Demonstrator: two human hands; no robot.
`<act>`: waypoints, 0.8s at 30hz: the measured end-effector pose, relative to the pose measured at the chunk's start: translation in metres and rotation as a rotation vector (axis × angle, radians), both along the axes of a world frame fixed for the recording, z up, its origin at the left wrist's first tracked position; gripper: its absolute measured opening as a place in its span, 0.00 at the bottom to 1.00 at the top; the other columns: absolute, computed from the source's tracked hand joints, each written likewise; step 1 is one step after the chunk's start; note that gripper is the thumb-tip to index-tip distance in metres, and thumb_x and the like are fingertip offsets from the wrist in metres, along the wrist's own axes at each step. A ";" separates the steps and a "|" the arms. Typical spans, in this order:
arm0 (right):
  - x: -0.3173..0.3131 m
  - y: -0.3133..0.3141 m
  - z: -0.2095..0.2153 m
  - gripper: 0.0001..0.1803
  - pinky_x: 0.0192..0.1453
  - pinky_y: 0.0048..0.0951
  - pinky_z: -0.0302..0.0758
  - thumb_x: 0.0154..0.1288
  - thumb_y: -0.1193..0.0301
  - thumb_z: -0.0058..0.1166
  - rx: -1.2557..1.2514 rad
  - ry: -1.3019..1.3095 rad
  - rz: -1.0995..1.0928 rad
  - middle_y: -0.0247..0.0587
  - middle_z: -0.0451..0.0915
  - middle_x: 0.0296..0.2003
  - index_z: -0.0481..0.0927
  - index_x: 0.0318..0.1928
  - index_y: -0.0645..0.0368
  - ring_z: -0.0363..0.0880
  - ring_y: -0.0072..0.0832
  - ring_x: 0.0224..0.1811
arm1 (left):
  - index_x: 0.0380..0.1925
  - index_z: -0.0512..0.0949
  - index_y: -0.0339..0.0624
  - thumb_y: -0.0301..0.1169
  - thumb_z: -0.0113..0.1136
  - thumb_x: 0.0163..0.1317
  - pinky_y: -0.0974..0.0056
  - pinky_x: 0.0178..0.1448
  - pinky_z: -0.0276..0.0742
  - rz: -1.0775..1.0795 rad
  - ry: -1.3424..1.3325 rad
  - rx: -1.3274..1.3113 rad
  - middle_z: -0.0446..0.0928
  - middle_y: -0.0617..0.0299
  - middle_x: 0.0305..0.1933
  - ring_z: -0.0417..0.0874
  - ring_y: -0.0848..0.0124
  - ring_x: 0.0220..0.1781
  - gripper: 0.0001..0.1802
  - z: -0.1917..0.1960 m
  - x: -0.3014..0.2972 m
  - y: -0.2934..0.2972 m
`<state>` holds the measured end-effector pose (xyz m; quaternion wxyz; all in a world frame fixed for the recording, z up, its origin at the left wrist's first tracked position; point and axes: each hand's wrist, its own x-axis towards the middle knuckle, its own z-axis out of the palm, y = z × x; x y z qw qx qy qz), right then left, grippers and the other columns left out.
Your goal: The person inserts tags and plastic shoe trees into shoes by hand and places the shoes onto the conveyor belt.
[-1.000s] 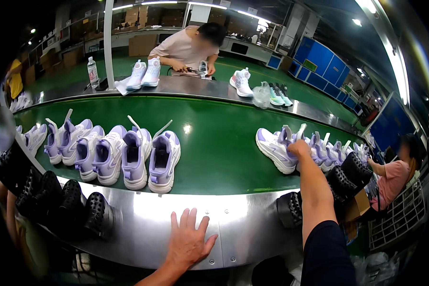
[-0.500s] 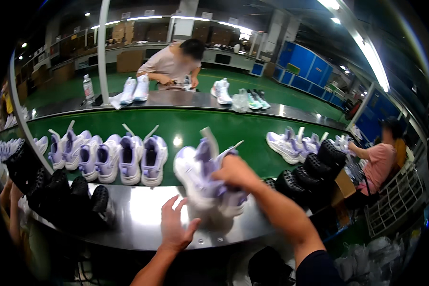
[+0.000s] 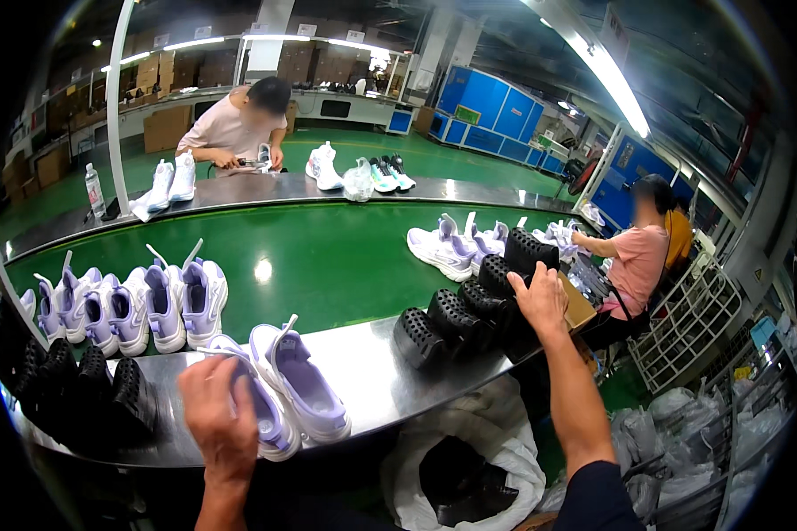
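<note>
A pair of white and lilac sneakers stands on the steel ledge in front of me: a left sneaker (image 3: 270, 425) and a right sneaker (image 3: 314, 398), with openings facing up and tongues raised. My left hand (image 3: 220, 416) is over the outer side of the left sneaker, its bent fingers blurred; whether they grip the collar cannot be made out. My right hand (image 3: 543, 303) reaches far right with thumb and fingers apart, against a black pitted block (image 3: 531, 252) on top of a stack. More black pitted blocks (image 3: 456, 314) sit beside and below it.
Several lilac-white sneakers (image 3: 151, 310) line the green belt (image 3: 328, 265) at left, others (image 3: 443, 248) at right. Dark blocks (image 3: 129, 398) stand at the ledge's left end. Below hangs a white sack (image 3: 513, 425) with black pieces. Two co-workers (image 3: 239, 133) (image 3: 642, 257) work beyond.
The sneakers held up by my right hand now stand on the ledge, released. That hand has moved right to the black blocks. My left hand has come to the left sneaker. The view has swung right.
</note>
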<state>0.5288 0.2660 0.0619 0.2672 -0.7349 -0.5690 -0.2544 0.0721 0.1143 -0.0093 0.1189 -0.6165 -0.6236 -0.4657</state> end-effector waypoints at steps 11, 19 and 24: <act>0.014 0.030 0.022 0.26 0.44 0.50 0.81 0.67 0.47 0.62 -0.207 -0.259 0.070 0.58 0.85 0.43 0.82 0.38 0.63 0.86 0.52 0.42 | 0.43 0.76 0.30 0.26 0.58 0.62 0.41 0.49 0.79 -0.343 0.070 -0.534 0.82 0.35 0.38 0.84 0.37 0.44 0.12 -0.012 0.024 0.131; -0.162 -0.078 0.015 0.36 0.39 0.46 0.78 0.69 0.43 0.56 -1.008 0.227 0.741 0.61 0.79 0.22 0.83 0.28 0.72 0.82 0.53 0.28 | 0.36 0.87 0.35 0.34 0.66 0.61 0.49 0.51 0.80 -0.525 -0.117 -0.747 0.84 0.38 0.37 0.87 0.46 0.44 0.12 0.013 0.044 0.140; -0.188 -0.058 -0.006 0.32 0.42 0.48 0.82 0.70 0.47 0.56 -0.816 0.008 0.700 0.60 0.83 0.26 0.85 0.27 0.68 0.86 0.54 0.33 | 0.34 0.85 0.35 0.33 0.68 0.62 0.54 0.39 0.75 -0.672 -0.102 -0.647 0.81 0.48 0.27 0.81 0.61 0.30 0.11 0.007 0.061 0.141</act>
